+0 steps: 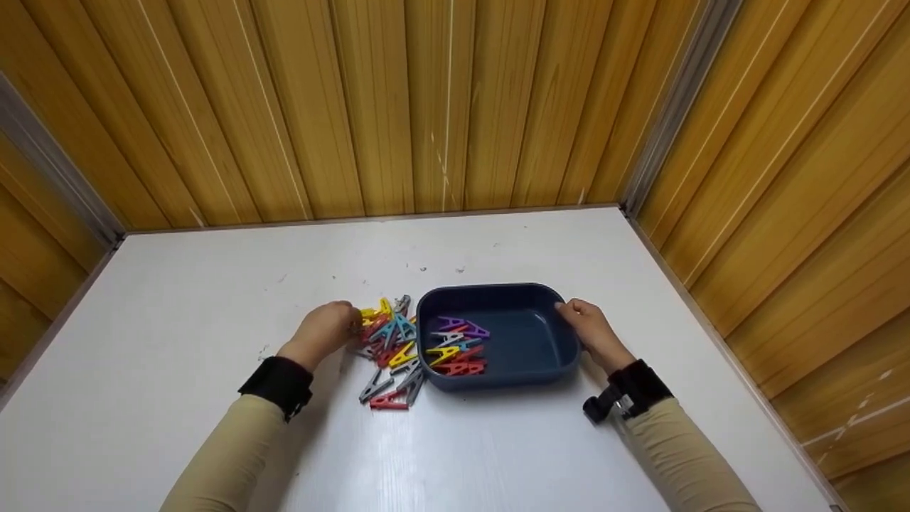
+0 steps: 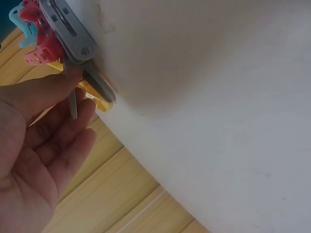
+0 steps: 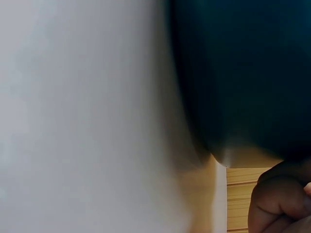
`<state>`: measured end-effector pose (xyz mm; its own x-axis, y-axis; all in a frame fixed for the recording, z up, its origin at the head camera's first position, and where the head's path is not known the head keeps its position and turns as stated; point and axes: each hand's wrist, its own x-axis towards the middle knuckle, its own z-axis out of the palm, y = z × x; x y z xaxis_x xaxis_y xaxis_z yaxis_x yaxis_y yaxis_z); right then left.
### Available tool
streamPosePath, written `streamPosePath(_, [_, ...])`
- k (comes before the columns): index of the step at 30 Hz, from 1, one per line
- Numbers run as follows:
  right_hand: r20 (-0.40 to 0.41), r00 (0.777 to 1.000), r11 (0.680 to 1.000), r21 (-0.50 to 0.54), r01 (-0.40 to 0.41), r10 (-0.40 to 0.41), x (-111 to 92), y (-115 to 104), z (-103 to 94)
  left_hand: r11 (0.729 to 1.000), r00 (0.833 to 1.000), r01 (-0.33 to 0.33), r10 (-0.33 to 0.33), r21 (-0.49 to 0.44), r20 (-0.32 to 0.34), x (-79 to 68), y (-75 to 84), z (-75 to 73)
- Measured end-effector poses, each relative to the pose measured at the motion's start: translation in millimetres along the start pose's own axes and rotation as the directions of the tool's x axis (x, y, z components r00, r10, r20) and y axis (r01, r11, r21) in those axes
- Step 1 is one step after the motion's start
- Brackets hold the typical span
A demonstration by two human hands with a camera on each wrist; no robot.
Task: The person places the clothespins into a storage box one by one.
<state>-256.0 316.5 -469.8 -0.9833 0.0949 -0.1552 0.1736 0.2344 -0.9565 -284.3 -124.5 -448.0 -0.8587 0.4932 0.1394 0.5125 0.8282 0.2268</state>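
A dark blue rectangular bin (image 1: 526, 341) stands on the white table with several coloured clothespins (image 1: 455, 352) in its left half. Beside its left wall lies a loose pile of clothespins (image 1: 402, 355) in red, yellow, blue and grey. My left hand (image 1: 323, 333) is at the pile's left edge. In the left wrist view its thumb and fingers pinch the end of a grey clothespin (image 2: 73, 36), with red and light blue ones right behind. My right hand (image 1: 596, 333) grips the bin's right rim, thumb on top. The right wrist view shows the bin's dark side (image 3: 243, 82) close up.
A white table (image 1: 213, 299) carries everything. Yellow wood-patterned panels (image 1: 384, 107) close it off at the back, and more panels (image 1: 803, 178) rise along the right side. A grey metal post (image 1: 679, 99) stands in the back right corner.
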Motion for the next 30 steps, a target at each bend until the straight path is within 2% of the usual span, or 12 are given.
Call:
streamPosePath(4, [-0.002,1.000,1.000,0.013,-0.004,0.004,0,1,-0.3,0.999,0.999,-0.008,0.010,0.034,-0.050,-1.0,-1.0,-2.8])
streamPosePath(8, [-0.001,1.000,1.000,0.020,-0.002,0.002,1,2,-0.3,0.999,0.999,0.025,-0.023,0.043,-0.046,-2.0,-0.3,-9.6])
streamPosePath(12, [0.001,1.000,1.000,0.021,0.004,-0.004,1,3,0.1,0.998,0.998,0.055,-0.055,0.004,-0.042,-1.8,3.3,-18.3])
streamPosePath(16, [0.001,1.000,1.000,0.021,-0.005,0.005,1,3,0.4,0.998,0.995,0.044,-0.048,-0.046,-0.084,0.7,12.3,-28.9])
streamPosePath(23, [-0.008,1.000,1.000,0.023,-0.008,0.008,-1,1,0.3,0.993,0.984,-0.027,0.006,-0.115,-0.179,10.2,42.5,-42.1])
streamPosePath(30, [-0.005,1.000,1.000,0.029,-0.007,0.007,-2,1,0.1,0.980,0.965,-0.133,0.093,-0.151,-0.245,23.2,69.8,-36.7])
